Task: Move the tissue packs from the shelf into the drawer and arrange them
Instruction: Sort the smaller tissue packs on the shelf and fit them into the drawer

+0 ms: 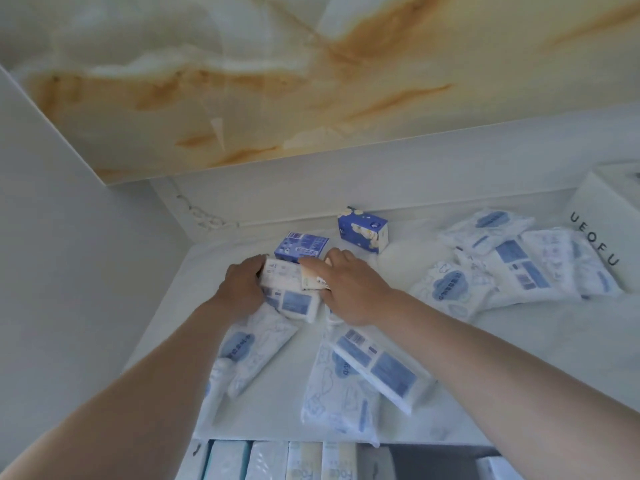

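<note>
Your left hand (242, 285) grips the left end of a white pack (280, 276). Your right hand (349, 289) pinches a beige pack (312, 280) against it. Both packs sit at the centre of the frame, on the shelf (519, 341).

These film-wrapped packs look light, soft and slippery. Squeeze them by the short ends, or a stacked pair will probably slide apart. The blue packs (301, 244) behind your hands look firmer.

On the shelf I count 2 blue packs and about 8 blue-and-white packs (377, 362): 1 under your hands, 1 at lower left, 2 at lower centre and roughly 4 overlapping at right.

At the bottom edge, the drawer (426, 460) holds about 5 upright packs (268, 460).
</note>
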Motion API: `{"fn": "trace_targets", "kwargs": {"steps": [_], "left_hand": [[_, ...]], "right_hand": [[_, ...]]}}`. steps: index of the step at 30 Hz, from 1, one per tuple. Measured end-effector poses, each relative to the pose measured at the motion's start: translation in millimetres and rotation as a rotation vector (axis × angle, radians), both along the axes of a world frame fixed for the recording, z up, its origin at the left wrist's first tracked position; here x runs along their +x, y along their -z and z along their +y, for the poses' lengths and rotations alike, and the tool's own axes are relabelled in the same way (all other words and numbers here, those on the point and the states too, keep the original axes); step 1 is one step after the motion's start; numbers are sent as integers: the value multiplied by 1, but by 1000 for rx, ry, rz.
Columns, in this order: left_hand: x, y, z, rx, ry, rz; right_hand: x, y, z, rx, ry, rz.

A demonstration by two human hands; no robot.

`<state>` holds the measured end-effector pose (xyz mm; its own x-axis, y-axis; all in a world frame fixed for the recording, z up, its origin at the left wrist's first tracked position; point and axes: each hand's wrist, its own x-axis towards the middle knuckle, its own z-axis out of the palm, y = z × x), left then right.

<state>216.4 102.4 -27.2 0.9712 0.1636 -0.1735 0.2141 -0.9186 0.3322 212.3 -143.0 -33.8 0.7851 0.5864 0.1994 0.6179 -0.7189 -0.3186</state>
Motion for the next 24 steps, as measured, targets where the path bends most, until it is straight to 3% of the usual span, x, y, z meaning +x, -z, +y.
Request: {"fn": "trace_targets", "kwargs": {"steps": [6,11,14,18,22,24], "left_hand": [[17,-18,-1,-148,166,-6],[12,-25,7,47,232,-10],[-3,-28,14,91,89,0],[-36,-41,22,3,-193,-203],[-80,-58,18,185,-75,-405],[-105,-61,16,137,-42,-465]], "right_hand": [[6,3,2,-9,16,-11],[4,-1,1,-32,16,-10],[-3,-5,2,-58,35,-19],[-15,-12,3,-110,84,-89],[-38,-26,2,-75,87,-80],[-54,-35,0,-37,93,-26]]}}
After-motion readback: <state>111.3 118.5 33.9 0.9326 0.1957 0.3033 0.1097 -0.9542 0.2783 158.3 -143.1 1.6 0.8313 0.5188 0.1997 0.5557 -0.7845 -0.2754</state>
